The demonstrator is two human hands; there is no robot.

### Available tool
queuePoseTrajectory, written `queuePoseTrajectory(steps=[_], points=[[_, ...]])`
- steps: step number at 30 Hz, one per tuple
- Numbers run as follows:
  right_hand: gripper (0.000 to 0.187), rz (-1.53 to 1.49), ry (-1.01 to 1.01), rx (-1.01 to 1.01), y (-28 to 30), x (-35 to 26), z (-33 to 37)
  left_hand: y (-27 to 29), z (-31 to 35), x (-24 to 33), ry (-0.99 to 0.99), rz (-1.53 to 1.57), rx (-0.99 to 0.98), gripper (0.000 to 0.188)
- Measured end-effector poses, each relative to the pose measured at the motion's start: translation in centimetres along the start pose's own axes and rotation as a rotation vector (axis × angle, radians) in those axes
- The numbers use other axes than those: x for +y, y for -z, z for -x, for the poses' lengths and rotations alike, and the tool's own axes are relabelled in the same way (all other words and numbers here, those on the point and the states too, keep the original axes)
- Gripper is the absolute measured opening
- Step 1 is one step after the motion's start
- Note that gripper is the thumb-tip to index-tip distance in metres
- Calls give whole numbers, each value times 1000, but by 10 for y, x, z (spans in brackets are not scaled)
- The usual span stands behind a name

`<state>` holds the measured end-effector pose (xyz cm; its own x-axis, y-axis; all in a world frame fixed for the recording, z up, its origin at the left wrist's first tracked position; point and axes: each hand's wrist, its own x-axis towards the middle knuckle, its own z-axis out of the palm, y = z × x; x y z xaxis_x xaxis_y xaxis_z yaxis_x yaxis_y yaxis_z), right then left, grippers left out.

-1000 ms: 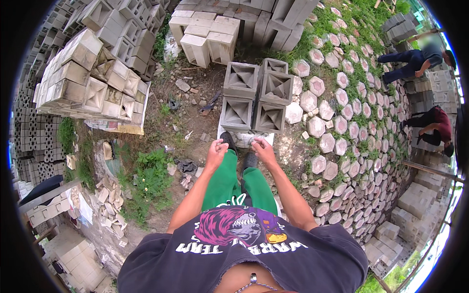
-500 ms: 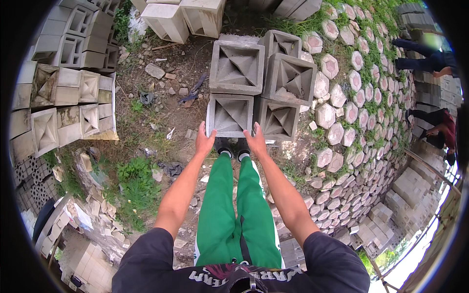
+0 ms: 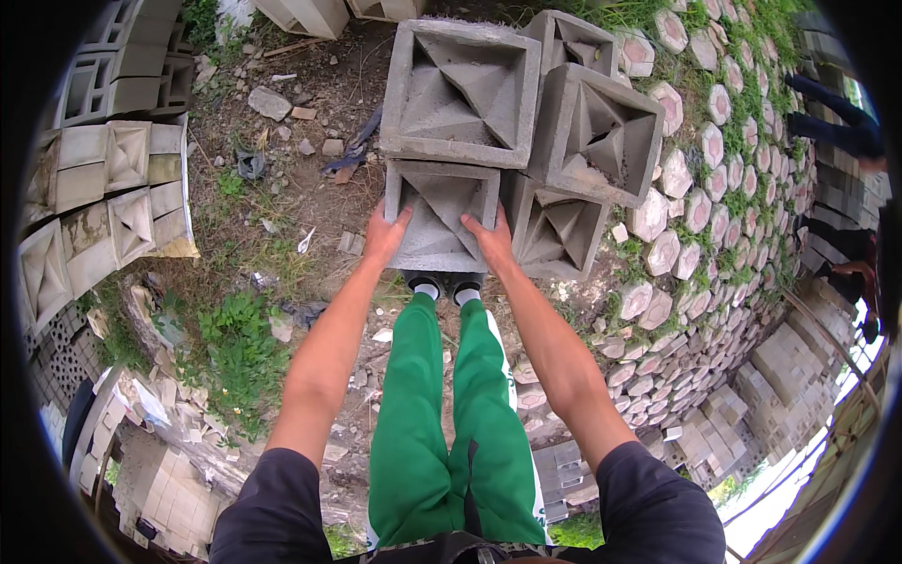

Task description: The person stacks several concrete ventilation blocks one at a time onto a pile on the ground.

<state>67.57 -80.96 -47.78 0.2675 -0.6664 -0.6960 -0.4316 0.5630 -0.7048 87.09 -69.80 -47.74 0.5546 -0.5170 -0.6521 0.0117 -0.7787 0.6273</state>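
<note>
Your left hand [image 3: 386, 235] and right hand [image 3: 492, 241] grip concrete block [image 3: 443, 209] by opposite sides. Recessed face between thumbs points up at you; long axis unclear.

In the middle there are five grey concrete blocks [image 3: 460, 141]: two at left and three at right. There is one left hand [image 3: 381, 237] and one right hand [image 3: 493, 244]. Near are two shoes [image 3: 425, 280]; at right, two other people [image 3: 836, 137]. The hexagonal stones [image 3: 661, 254] are too many to count.
</note>
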Motion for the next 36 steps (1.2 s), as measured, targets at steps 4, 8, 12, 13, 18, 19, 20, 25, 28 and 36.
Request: queuePoseTrajectory(steps=[4, 8, 12, 13, 18, 19, 20, 25, 28, 36], points=[[88, -12, -24, -79, -2, -6, -1, 3, 2, 1, 5, 203, -56, 56], [86, -82, -49, -82, 6, 7, 0, 3, -1, 6, 81, 235, -140, 56], [94, -42, 23, -81, 6, -24, 47, 23, 33, 7, 142, 225, -189, 56], [94, -98, -22, -126, 5, -38, 66, 34, 51, 0, 141, 260, -198, 56], [91, -67, -163, -134, 38, -72, 167, 60, 170, 36, 107, 343, -127, 81], [91, -145, -180, -147, 48, -66, 187, 64, 199, 49, 136, 436, -110, 79], [92, -86, -163, -172, 54, -85, 215, 68, 225, 46, 69, 457, -55, 78], [97, -159, -32, -155, 103, -128, 325, 100, 336, 109, 109, 585, -100, 78], [82, -178, -1, -100, 116, -177, 368, 108, 360, 110, 157, 991, -121, 83], [77, -295, 158, -66, 130, -267, 419, 143, 371, 208, 115, 1031, -319, 77]])
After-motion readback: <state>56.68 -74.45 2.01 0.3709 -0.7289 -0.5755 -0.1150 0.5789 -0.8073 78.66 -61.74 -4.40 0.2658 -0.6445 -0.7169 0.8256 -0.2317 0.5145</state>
